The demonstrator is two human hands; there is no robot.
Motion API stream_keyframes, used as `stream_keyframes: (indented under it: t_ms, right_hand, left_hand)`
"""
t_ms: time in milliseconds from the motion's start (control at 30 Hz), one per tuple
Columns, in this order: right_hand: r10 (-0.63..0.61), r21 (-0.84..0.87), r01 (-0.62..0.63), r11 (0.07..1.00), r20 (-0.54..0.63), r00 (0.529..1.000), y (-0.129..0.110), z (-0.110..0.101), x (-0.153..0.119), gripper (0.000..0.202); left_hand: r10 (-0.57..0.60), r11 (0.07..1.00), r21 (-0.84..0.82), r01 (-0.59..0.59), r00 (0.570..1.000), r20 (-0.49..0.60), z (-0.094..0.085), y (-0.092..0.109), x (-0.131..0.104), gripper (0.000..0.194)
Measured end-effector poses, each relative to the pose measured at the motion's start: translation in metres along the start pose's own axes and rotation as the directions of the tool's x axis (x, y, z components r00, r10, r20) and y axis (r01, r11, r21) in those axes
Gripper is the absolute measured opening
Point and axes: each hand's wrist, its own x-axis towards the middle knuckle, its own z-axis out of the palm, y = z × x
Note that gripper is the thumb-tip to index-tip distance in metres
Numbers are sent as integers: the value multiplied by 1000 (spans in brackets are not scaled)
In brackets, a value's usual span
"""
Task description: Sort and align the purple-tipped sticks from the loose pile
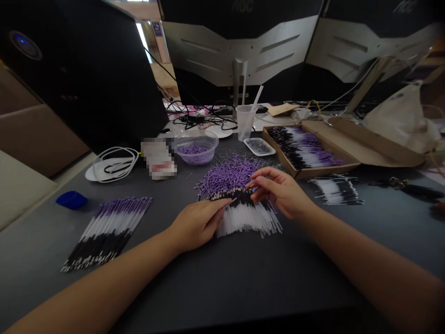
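Observation:
My left hand [196,223] is closed in a pinch, with a thin pale stick [233,201] poking out past thumb and forefinger. Close on its right, my right hand [280,191] has thumb and forefinger brought together; whatever they hold is too small to make out. Beneath both hands lies a row of thin black-and-clear sticks [248,219], their clear ends toward me. Directly behind the row spreads a heap of short purple pieces [227,171], partly covered by my right hand's fingertips. Loose grey pins [274,163] are scattered around the heap's back edge.
Finished-looking purple, clear and black sticks [107,227] lie left; a cardboard box [321,172] of similar ones stands right. Behind are a clear bowl [197,157], a white tray [259,153] and a cup [244,123]. Pliers [405,184] lie far right, a blue cap [71,200] left.

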Motion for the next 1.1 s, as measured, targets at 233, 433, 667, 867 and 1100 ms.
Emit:
stream_keyframes:
  t_ms: [233,433,667,867,1100]
  right_hand:
    - [-3,-36,2,999,-21,1000,-1,-3,1,23]
    - [4,-39,-4,999,-2,1000,-2,-2,0,19]
    - [14,-54,-12,998,46,999,4,2,-2,18]
    - [114,-146,-86,986,193,975,9,11,-6,22]
    - [112,-187,-77,979,184,977,5,15,-6,27]
  left_hand:
    - [-54,998,-16,54,998,25,1,0,1,37]
    - [-57,998,-23,58,998,27,1,1,0,36]
    - [-61,992,-108,60,998,-12,1,3,1,34]
    - [-38,974,-226,26,998,-47,1,7,1,41]
    - [-41,979,-202,32,998,-38,0,8,1,39]
